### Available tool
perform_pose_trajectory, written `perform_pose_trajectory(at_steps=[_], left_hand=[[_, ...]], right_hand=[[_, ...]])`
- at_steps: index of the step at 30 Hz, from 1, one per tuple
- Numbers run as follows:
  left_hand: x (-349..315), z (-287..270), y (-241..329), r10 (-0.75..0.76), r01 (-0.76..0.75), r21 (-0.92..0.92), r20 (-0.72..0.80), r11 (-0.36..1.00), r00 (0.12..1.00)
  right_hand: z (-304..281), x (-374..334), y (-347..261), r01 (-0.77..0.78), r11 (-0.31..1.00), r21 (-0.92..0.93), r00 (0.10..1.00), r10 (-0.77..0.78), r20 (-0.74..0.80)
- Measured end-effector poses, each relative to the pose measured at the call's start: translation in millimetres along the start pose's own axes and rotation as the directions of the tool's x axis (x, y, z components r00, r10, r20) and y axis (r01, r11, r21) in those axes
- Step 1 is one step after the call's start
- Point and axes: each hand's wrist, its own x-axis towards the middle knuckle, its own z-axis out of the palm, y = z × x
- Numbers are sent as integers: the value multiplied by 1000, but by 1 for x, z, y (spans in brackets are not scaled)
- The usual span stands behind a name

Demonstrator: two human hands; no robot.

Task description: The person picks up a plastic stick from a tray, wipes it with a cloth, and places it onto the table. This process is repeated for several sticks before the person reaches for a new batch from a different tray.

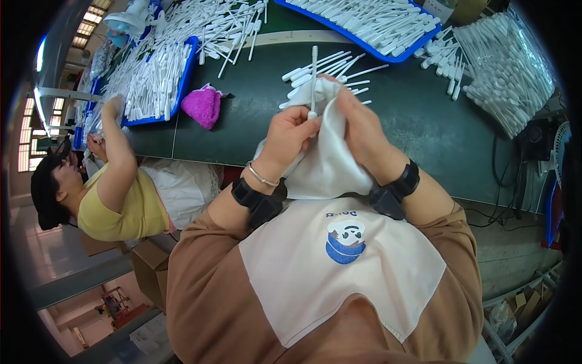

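Note:
Between the thumb and fingers of my left hand [286,138], a slim white plastic stick [314,76] stands upright, with a thicker lower end. My right hand [367,130] is closed on a white cloth [327,167], which hangs down in folds and lies behind the stick. Part of the cloth also bunches by my left hand. Just beyond my hands, a loose pile of similar white sticks [339,65] lies on the dark green table [242,124].
Blue trays of white sticks stand at the left [191,67] and far side [394,59]. A magenta cloth [202,107] lies at the left tray. Bagged white sticks [509,79] are at the right, near a fan [561,151]. A co-worker [121,194] in yellow sits at the left.

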Motion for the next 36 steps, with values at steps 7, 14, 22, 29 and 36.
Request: perform_pose_trajectory(at_steps=[7, 14, 22, 29, 36], left_hand=[[-1, 5, -2, 389, -344, 387, -41, 855, 920], [-9, -5, 8, -43, 39, 61, 64, 997, 997], [-8, 3, 4, 256, -261, 639, 102, 723, 961], [-23, -9, -9, 304, -412, 741, 287, 530, 908], [-26, -5, 15, -202, 216, -46, 206, 975, 958]], right_hand=[[-1, 0, 11, 34, 911, -411, 990, 26, 139], [-4, 2, 6, -18, 947, -321, 999, 29, 28], [-23, 8, 28, 141, 807, -574, 988, -78, 133], [-17, 17, -17, 90, 824, -559, 947, -244, -207], [-15, 14, -2, 215, 863, -457, 943, -306, -133]])
